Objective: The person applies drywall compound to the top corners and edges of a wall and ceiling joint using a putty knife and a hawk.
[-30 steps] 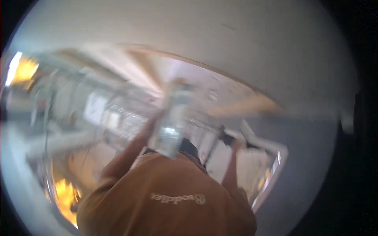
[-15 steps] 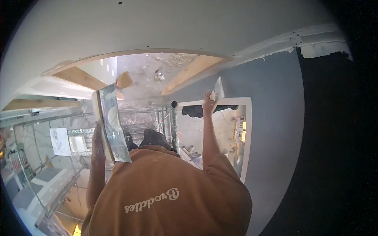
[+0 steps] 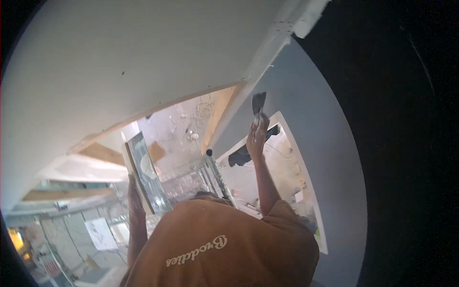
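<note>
My left hand is closed along the wooden back of a wide plastering blade, which is tilted upright. A pale patch of filler lies on its metal face. My right hand is raised and gripping a putty knife, blade upward, in front of the grey wall. It is just below the seam where wall and ceiling board meet. Whether the knife touches the wall I cannot tell.
A large pale ceiling board spans overhead, with a wood-edged opening. A white-framed opening is cut in the wall. A metal scaffold rail stands below me. Far down on the floor lie a coiled cable and a white sheet.
The whole view has turned and tilted, so the wall and openings slant now. My right hand has turned the putty knife, showing its broad darker face. Both hands keep their holds.
</note>
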Action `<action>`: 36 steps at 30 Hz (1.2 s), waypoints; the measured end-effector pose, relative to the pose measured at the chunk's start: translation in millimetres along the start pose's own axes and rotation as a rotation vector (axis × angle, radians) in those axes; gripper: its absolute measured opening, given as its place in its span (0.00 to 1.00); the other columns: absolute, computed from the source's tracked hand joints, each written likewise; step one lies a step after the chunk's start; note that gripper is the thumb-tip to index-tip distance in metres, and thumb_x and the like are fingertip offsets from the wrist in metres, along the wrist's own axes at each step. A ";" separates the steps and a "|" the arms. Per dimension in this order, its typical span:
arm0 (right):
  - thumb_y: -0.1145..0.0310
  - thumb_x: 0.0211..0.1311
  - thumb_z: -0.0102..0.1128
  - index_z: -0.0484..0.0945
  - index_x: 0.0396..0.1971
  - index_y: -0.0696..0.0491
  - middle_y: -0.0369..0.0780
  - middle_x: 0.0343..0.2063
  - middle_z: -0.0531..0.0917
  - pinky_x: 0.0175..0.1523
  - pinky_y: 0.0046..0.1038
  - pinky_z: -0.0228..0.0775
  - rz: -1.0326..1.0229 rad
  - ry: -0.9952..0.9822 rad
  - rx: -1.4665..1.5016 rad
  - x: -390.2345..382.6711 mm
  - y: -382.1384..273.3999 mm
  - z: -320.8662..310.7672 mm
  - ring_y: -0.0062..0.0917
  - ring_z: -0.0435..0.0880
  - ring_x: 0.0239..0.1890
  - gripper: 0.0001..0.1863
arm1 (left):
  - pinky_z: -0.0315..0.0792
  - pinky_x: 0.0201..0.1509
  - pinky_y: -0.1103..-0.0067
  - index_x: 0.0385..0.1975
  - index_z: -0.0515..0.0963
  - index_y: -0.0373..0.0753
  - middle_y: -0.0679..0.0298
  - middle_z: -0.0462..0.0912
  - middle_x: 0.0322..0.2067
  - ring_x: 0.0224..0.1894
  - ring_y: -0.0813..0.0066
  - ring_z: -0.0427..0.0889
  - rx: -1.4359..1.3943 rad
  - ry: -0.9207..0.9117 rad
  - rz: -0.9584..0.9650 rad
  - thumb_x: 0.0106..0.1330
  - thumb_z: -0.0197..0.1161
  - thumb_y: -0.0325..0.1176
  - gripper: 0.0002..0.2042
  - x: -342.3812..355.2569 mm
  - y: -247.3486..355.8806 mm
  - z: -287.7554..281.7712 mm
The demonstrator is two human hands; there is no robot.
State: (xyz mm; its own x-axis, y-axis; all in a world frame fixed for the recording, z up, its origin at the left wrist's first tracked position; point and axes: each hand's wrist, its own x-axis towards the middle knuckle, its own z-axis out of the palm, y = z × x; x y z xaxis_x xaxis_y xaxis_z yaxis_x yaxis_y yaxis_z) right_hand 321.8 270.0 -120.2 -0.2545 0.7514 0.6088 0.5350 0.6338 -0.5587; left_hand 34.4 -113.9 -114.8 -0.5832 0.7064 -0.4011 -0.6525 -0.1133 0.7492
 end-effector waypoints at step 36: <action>0.88 0.58 0.47 0.63 0.69 0.55 0.52 0.69 0.65 0.67 0.42 0.62 0.077 0.006 0.034 30.8 114.4 113.1 0.47 0.70 0.65 0.36 | 0.79 0.40 0.74 0.57 0.73 0.42 0.62 0.81 0.40 0.39 0.69 0.82 0.161 -0.050 -0.085 0.75 0.51 0.56 0.25 8.1 17.4 69.2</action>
State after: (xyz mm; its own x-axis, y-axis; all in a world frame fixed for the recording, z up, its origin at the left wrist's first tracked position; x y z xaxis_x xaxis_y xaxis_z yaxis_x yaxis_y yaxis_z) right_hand 284.0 386.4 -229.1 -0.2089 0.7974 0.5662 0.5252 0.5798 -0.6228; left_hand 51.9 -61.8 -68.5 -0.5017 0.7430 -0.4431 -0.6107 0.0586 0.7897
